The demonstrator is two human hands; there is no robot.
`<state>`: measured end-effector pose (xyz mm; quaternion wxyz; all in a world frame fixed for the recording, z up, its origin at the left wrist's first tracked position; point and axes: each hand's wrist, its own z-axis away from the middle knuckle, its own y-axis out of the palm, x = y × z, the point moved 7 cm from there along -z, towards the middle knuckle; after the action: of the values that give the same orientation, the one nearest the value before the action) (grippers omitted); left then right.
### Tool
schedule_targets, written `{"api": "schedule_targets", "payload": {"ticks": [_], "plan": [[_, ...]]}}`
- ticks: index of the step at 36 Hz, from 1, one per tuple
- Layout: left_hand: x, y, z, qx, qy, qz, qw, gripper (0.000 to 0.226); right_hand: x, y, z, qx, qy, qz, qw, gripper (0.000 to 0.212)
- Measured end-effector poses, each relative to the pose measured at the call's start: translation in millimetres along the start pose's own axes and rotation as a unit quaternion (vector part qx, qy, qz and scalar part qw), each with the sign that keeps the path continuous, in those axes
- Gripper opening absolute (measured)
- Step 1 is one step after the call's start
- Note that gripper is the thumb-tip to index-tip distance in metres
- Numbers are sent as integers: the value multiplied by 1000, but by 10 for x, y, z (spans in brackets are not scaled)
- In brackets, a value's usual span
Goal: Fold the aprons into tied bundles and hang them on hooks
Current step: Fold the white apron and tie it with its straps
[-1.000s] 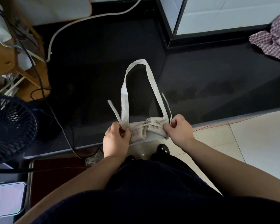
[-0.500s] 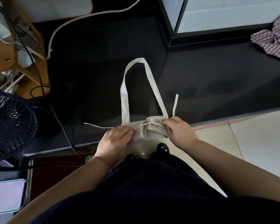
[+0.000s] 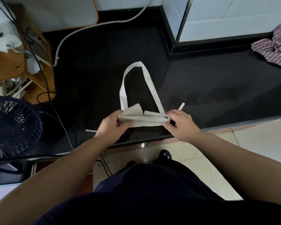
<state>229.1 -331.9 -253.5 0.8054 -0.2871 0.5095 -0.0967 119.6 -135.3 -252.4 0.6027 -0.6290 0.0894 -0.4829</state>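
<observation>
A beige apron folded into a small bundle [image 3: 144, 118] lies near the front edge of the black counter [image 3: 209, 88]. Its neck strap [image 3: 136, 65] forms a loop stretching away from me. My left hand [image 3: 111, 125] grips the bundle's left end. My right hand [image 3: 179, 123] pinches its right end, where a tie end [image 3: 181, 106] sticks out. Another thin tie [image 3: 91, 130] lies to the left of my left wrist.
A checked purple cloth [image 3: 276, 46] is heaped at the far right of the counter. A dark fan [image 3: 11, 127] stands at the left, beside a wooden stand [image 3: 8, 65] with cables. A white hose [image 3: 91, 28] crosses the back. Tiled floor [image 3: 258, 146] lies to the right.
The ties were pulled out to both sides, then released. The bundle has been turned over, so its knot side is hidden, and both hands now hold its ends.
</observation>
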Motion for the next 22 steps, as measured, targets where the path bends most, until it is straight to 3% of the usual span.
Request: {"api": "schedule_targets", "payload": {"ticks": [4,10,19,22], "plan": [[-175,-111,-141,-42,-62,92,993,29,50,-131,-145,8,63,-138,988,35],[-500,-283,-210,-158,-118,30,980,75,203,-289,-292,-9,96,-198,975,31],[-918,-145,-267,-192,-61,-139,970,51,496,-565,-530,-48,45,-121,990,35],[-1016,-32,-315,-134,-52,-143,979,44,458,-632,-595,-59,69,-97,991,37]]}}
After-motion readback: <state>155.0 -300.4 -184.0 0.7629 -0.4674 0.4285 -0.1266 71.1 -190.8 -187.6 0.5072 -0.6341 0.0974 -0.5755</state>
